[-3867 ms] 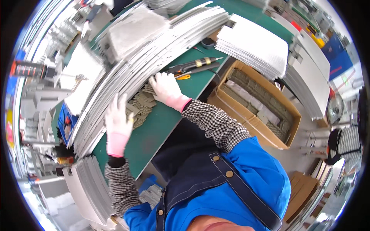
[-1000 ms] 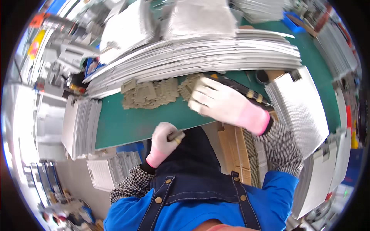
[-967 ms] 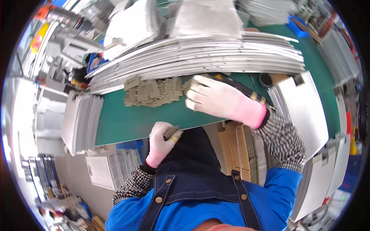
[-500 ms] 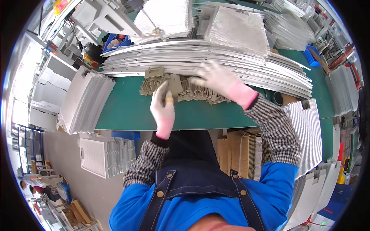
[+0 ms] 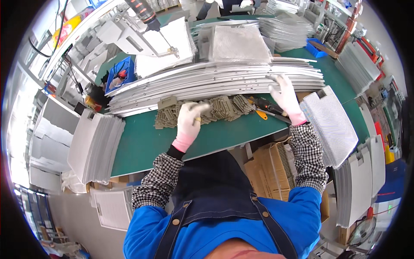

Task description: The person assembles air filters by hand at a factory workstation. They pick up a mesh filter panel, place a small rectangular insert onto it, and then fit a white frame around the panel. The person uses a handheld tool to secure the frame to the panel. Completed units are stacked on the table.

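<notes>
Here, the left hand (image 5: 189, 121) reaches over the heap of beige-grey plastic pieces (image 5: 226, 108), its blurred fingertips leaving it impossible to tell whether they grip one. That heap lies back from the near edge of the green workbench (image 5: 233, 138), just beside the long white strips (image 5: 207, 82). The right hand (image 5: 285, 99) is released, thumb and fingers parted, near the strips' right end, beyond the yellow-handled tool (image 5: 261, 115).

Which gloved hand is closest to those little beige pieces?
The left hand: it's over the beige pieces, while the right hand is off past their right end.
</notes>
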Available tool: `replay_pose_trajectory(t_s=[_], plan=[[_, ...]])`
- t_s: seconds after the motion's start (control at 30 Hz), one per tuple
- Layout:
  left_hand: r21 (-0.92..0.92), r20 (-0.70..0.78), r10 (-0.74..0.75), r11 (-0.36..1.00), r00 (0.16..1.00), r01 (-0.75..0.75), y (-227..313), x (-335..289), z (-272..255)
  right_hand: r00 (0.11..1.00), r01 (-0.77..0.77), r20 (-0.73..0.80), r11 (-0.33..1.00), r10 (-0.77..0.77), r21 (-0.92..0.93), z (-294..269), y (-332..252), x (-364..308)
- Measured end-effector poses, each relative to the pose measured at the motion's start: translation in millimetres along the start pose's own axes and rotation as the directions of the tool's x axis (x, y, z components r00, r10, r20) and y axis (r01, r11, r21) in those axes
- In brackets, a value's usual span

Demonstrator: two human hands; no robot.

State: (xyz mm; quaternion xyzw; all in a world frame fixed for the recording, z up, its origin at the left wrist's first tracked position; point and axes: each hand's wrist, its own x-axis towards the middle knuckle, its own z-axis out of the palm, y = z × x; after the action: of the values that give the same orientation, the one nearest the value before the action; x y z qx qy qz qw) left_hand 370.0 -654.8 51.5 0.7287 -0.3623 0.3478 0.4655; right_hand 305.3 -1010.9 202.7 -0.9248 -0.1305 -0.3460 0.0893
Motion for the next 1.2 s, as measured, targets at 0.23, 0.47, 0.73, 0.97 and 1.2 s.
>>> replay_pose_trajectory(t_s=[0.23,0.47,0.73,0.97,1.2], plan=[[-0.854,0.332,-0.478,0.214,0.813,0.474,15,35,-26,0.998,-0.024,0.058,0.899,-0.002,0.436,63,-178,10],[-0.593,-0.048,-0.609,0.655,0.792,0.468,3,-15,-56,0.987,0.103,0.144,0.961,-0.067,-0.258,177,-198,9],[-0.358,-0.097,-0.762,0.627,0.641,0.691,-25,-159,-177,0.925,0.08,-0.308,0.908,-0.221,-0.411,88,-51,78],[0.081,-0.241,-0.613,0.76,0.752,0.645,-48,-124,-237,0.828,-0.493,0.119,0.812,0.548,-0.313,41,174,110],[0.632,-0.185,-0.512,0.592,0.839,0.501,-177,-31,-316,0.904,-0.224,-0.42,0.923,0.077,-0.313,1,206,145]])
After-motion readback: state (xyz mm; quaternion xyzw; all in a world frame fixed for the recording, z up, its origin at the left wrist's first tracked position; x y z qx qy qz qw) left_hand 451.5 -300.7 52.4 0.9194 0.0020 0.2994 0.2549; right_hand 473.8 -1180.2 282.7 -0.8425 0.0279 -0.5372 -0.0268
